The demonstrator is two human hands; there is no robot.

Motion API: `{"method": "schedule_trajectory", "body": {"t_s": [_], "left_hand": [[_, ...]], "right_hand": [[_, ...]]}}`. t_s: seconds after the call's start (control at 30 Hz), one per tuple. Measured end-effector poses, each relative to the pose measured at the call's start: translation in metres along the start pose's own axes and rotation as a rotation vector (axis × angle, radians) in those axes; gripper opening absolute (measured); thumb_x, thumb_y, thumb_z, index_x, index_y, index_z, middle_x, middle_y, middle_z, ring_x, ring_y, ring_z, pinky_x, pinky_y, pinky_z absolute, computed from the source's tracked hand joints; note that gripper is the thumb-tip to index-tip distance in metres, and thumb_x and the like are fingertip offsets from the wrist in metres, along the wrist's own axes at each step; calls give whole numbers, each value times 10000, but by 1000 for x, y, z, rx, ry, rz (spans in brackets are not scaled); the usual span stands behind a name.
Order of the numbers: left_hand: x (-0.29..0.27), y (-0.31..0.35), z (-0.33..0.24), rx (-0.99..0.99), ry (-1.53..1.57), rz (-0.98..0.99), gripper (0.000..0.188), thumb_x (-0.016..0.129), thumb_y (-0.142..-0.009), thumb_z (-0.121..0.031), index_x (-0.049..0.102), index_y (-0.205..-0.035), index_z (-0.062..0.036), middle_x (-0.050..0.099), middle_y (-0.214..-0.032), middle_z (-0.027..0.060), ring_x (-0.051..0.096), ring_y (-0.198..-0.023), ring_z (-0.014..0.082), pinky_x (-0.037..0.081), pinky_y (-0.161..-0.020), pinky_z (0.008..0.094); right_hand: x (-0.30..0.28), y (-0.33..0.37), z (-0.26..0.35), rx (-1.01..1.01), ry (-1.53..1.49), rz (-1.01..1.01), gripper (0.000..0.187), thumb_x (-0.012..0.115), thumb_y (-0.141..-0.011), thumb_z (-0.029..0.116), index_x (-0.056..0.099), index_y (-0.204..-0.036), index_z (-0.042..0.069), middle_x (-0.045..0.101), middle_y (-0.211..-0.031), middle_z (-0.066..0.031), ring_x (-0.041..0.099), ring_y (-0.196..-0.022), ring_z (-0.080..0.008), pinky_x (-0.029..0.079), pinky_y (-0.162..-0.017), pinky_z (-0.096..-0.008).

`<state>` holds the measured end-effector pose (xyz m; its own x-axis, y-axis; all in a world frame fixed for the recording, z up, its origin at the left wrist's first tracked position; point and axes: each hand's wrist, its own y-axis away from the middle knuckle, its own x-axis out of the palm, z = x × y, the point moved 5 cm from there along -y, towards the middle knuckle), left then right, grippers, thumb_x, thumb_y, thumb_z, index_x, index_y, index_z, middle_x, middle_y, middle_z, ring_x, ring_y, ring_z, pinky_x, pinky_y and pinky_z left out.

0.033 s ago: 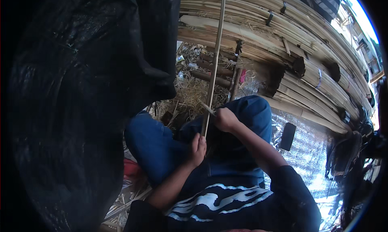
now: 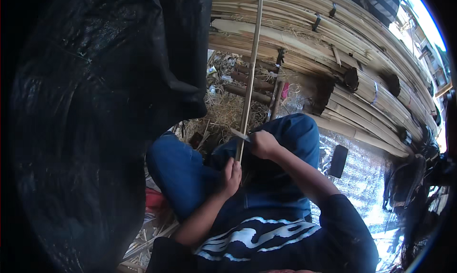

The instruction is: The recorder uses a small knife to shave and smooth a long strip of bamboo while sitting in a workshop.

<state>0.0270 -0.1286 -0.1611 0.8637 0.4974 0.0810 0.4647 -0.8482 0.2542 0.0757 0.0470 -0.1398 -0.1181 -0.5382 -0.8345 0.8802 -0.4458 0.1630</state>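
A long, narrow bamboo strip (image 2: 252, 66) runs from my lap away to the top of the view. Its near end is in my left hand (image 2: 232, 177), whose fingers are closed around it. My right hand (image 2: 263, 144) grips a knife (image 2: 240, 134) by its handle, which the fist hides. The pale blade points left and crosses the strip a little beyond my left hand. Whether its edge bites into the bamboo cannot be made out. Both hands are above my crossed legs in blue jeans (image 2: 173, 159).
Bundled bamboo slats (image 2: 304, 40) are stacked at the far right. A black plastic sheet (image 2: 95, 130) hangs along the left. Shavings (image 2: 221, 106) litter the ground ahead, beside brown poles (image 2: 252, 80). A dark flat rectangular object (image 2: 338, 161) lies on a silvery mat (image 2: 362, 190) at right.
My right hand and the knife have shifted slightly toward me and to the left along the strip. The strip's far part has swung a little left. My left hand stays nearly in place.
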Motion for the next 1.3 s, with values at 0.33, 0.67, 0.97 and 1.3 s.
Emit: {"method": "schedule_trajectory", "body": {"t_s": [0.33, 0.67, 0.97, 1.3], "left_hand": [[9, -6, -17, 55, 97, 93, 273, 329, -1032, -302, 407, -843, -121, 370, -554, -33, 343, -424, 59, 290, -395, 210], [10, -1, -16, -72, 298, 163, 275, 330, -1030, -308, 412, -845, -122, 380, -579, -48, 353, -441, 35, 282, -402, 193], [13, 1, -17, -88, 378, 176, 275, 301, -1038, -299, 407, -851, -129, 377, -550, -30, 337, -406, 51, 286, -374, 199], [9, 3, -10, -87, 362, 158, 265, 293, -1040, -291, 409, -873, -119, 382, -541, -21, 346, -394, 55, 305, -366, 203]], "right_hand": [[-44, -16, -4, 70, 111, 45, 217, 550, -745, 220, 668, -724, 39, 644, -727, -208, 640, -726, -397, 520, -670, -478], [-49, -29, -4, -41, 201, 37, 212, 536, -771, 213, 671, -707, 62, 639, -694, -192, 639, -674, -382, 522, -629, -474], [-59, -47, -14, 113, 254, 133, 246, 529, -805, 236, 682, -757, 50, 653, -724, -193, 647, -696, -385, 522, -655, -467], [-66, -57, -2, 12, 305, 167, 305, 513, -857, 262, 673, -746, 28, 659, -765, -197, 646, -729, -384, 525, -673, -461]]}}
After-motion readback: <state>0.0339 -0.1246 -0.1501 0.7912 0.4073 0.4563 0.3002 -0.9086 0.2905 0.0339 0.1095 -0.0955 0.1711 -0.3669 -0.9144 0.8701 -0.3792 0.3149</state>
